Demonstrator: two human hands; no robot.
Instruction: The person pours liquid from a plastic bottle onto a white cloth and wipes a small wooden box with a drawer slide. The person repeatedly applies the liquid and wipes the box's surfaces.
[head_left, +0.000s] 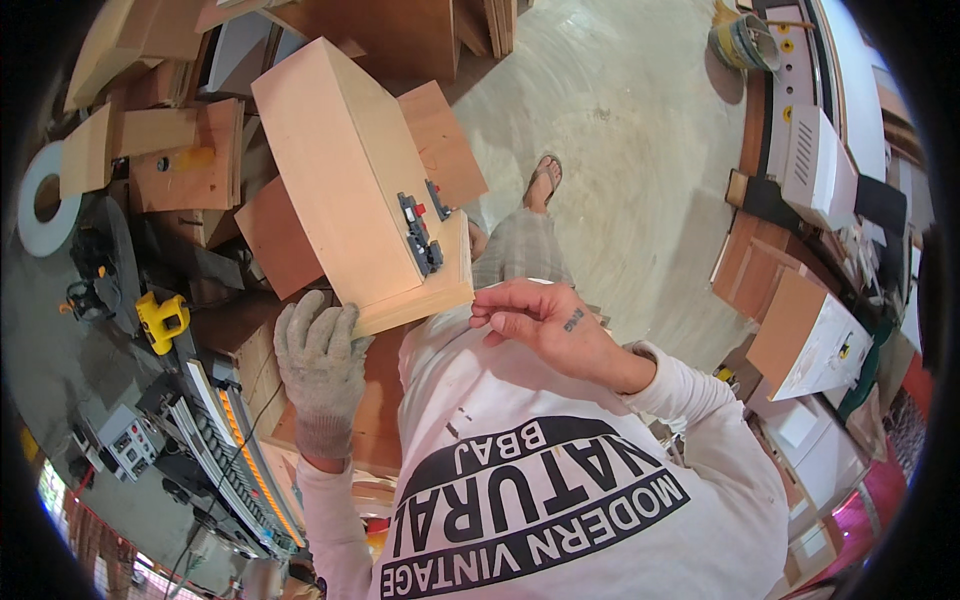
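Note:
In front of me a pale plywood drawer box (350, 170) stands tilted on brown wooden boards. Two dark grey drawer-slide clips (420, 236) with red tabs sit at its right near side. My left hand (322, 350), in a grey knitted glove, lies against the drawer's near left corner with fingers stretched and slightly apart. At the near right corner is my bare right hand (540, 320); its fingers and thumb close on the edge there. How firmly they grip cannot be seen.
Stacked wooden panels (185, 150) crowd the far left. A yellow power tool (162, 322) and metal rails (225, 450) lie at left. White cabinet parts (820, 165) line the right side, with a bucket (743, 42) at far right. Concrete floor (640, 150) lies ahead.

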